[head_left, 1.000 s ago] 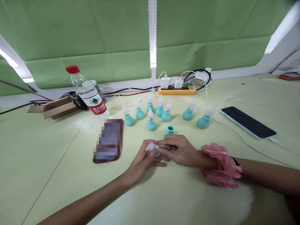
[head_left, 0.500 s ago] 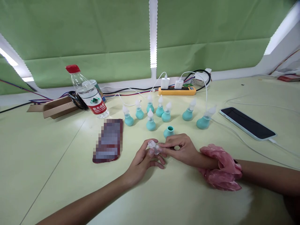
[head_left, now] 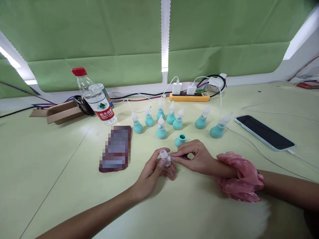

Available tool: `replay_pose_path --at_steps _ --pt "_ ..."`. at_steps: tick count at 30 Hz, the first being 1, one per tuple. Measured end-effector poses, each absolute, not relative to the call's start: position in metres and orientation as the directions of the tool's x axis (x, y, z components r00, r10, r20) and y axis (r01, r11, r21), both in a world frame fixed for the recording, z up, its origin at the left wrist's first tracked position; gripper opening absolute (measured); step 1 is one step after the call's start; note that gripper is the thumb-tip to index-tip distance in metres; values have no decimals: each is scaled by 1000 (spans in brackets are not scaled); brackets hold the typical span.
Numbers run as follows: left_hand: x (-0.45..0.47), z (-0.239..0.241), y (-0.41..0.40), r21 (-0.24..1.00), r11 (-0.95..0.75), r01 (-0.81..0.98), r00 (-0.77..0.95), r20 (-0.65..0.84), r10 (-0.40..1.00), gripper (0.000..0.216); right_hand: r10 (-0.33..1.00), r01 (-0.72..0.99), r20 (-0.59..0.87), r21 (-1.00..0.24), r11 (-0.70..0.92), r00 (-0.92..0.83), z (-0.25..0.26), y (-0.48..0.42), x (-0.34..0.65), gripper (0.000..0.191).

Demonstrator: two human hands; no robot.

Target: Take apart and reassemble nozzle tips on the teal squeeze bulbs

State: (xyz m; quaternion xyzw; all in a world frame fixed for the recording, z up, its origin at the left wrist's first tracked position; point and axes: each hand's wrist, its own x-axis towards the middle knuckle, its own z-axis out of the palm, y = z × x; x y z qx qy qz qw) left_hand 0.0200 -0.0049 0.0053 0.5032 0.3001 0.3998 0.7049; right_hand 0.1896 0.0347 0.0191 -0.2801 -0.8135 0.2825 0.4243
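Observation:
My left hand (head_left: 152, 172) pinches a small clear plastic nozzle piece (head_left: 164, 157) just above the table. My right hand (head_left: 194, 158), with a pink scrunchie (head_left: 240, 177) on the wrist, has its fingertips pinched against the same piece from the right. A teal rubber bulb without a tip (head_left: 179, 140) stands just behind my right hand. Several teal bulbs with clear tips (head_left: 161, 127) stand in a loose row further back.
A water bottle with a red cap (head_left: 93, 98) and a cardboard box (head_left: 61, 113) sit at the back left. A dark red booklet (head_left: 116, 148) lies left of my hands. A phone (head_left: 264, 132) on a cable lies right; a yellow power strip (head_left: 189, 96) is behind.
Both hands have lifted and turned slightly while working on the clear piece; the fingers of my right hand have closed in on its right end. Nothing else on the table has moved.

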Motion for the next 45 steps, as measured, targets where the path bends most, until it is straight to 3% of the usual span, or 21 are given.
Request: replay_pose_path --at_steps 4,13,17,20,27,37,45 --pt "21 6 -6 969 114 -220 492 10 871 29 598 229 618 -572 787 -511 22 34 189 10" --pt "21 4 -7 972 83 -219 449 25 893 22 528 264 690 -460 848 -495 17 31 188 12" --pt "19 5 -6 969 107 -223 443 3 897 21 546 272 704 -473 838 -455 19 31 187 13" --pt "18 7 -7 979 83 -189 424 5 906 25 618 263 657 -564 783 -432 17 33 188 9" --pt "19 8 -8 992 38 -122 429 18 903 31 670 195 525 -692 695 -524 14 38 190 12" --pt "20 8 -11 998 -45 43 412 23 911 30 591 261 634 -540 800 -499 21 28 186 14" --pt "21 7 -16 992 -108 68 283 84 955 26 534 317 725 -431 845 -435 20 25 184 14"
